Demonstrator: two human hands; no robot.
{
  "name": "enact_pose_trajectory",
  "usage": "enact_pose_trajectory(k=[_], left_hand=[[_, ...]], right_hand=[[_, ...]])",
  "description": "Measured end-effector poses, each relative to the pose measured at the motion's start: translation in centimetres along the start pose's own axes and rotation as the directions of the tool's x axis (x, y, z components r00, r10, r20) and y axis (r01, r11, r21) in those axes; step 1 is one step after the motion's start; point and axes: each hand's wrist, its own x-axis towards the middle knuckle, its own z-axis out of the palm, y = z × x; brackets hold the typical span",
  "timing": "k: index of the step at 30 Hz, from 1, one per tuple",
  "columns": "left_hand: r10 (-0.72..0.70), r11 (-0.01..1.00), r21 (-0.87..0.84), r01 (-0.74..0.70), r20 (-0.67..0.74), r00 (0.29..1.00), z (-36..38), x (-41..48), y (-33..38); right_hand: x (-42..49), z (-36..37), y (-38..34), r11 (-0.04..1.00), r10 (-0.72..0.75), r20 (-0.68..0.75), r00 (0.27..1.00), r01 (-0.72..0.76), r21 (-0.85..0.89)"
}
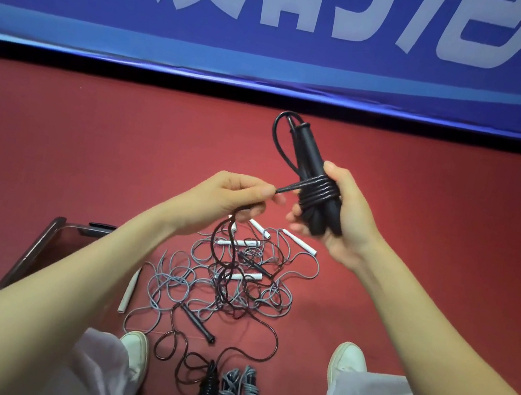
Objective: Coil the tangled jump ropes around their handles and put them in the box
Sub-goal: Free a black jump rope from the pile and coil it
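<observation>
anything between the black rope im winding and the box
Yes: the left hand and its forearm sit between the black rope bundle in the right hand and the box at lower left. The rope's loose end also trails into the tangled pile.

Likely a sports hall: a smooth red sports floor [455, 231] spreads beneath the left hand [234, 199] and right hand [345, 219], a blue fabric banner with large white characters [310, 63] hangs beyond them, and tangled grey and black jump ropes [236, 297] lie below.
</observation>
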Motion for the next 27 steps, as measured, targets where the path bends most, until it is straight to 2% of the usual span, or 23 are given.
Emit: enact_pose_trajectory(k=[4,6,9,12,13,14,15,17,20,21,23,25,27], left_hand=[[-0.05,0.998,0.037,0.048,0.042,0.998,-1.4,-0.4,0.1],[-0.078,0.995,0.065,0.076,0.028,0.997,-1.7,-0.3,-0.1],[-0.115,0.988,0.107,0.11,0.044,0.992,-1.8,-0.3,-0.5],[-0.125,0.988,0.104,0.114,0.101,0.987,-1.9,-0.5,-1.2],[-0.122,0.983,0.147,0.106,0.104,0.987,-1.9,-0.5,-1.3],[-0.12,0.976,0.193,0.098,0.105,0.987,-2.0,-0.4,-1.3],[-0.135,0.964,0.242,0.107,0.104,0.985,-1.9,-0.4,-1.1],[-0.17,0.939,0.319,0.132,0.096,0.981,-1.5,-0.2,-0.7],[-0.173,0.892,0.437,0.114,0.096,0.98,-0.1,0.2,-0.6],[-0.149,0.894,0.436,0.104,0.07,0.986,0.3,0.3,-0.6],[-0.123,0.934,0.335,0.127,-0.032,0.992,0.8,0.6,-0.7],[-0.154,0.981,0.109,0.159,-0.053,0.987,1.4,0.8,-0.5],[-0.241,0.965,-0.105,0.24,0.007,0.971,2.3,0.9,-0.1]], right_hand=[[-0.5,-0.3,-0.2,1.0,0.007,0.164,0.986,-0.006,-0.011],[-0.8,-0.2,-0.5,0.998,0.026,0.322,0.946,-0.04,0.037],[-1.0,-0.7,-0.9,0.987,0.125,0.57,0.812,-0.16,0.011],[-1.1,-1.0,-0.4,0.948,0.293,0.693,0.659,-0.294,-0.121],[-1.1,-0.9,-0.1,0.928,0.365,0.676,0.64,-0.311,-0.207],[-1.2,-0.7,0.2,0.895,0.443,0.611,0.656,-0.288,-0.34],[-1.1,-0.4,0.4,0.831,0.503,0.499,0.706,-0.236,-0.504],[-0.8,-0.1,1.1,0.59,0.524,0.245,0.816,-0.14,-0.795],[-0.1,0.2,2.1,0.236,0.409,0.056,0.911,-0.046,-0.971],[0.0,0.2,2.3,0.105,0.318,0.022,0.948,-0.013,-0.994],[0.3,0.0,2.3,-0.125,0.014,-0.037,0.999,-0.035,-0.992],[0.4,-0.4,1.9,-0.191,-0.28,-0.03,0.959,-0.087,-0.978],[0.7,-0.8,1.8,-0.183,-0.463,0.028,0.886,-0.065,-0.981]])
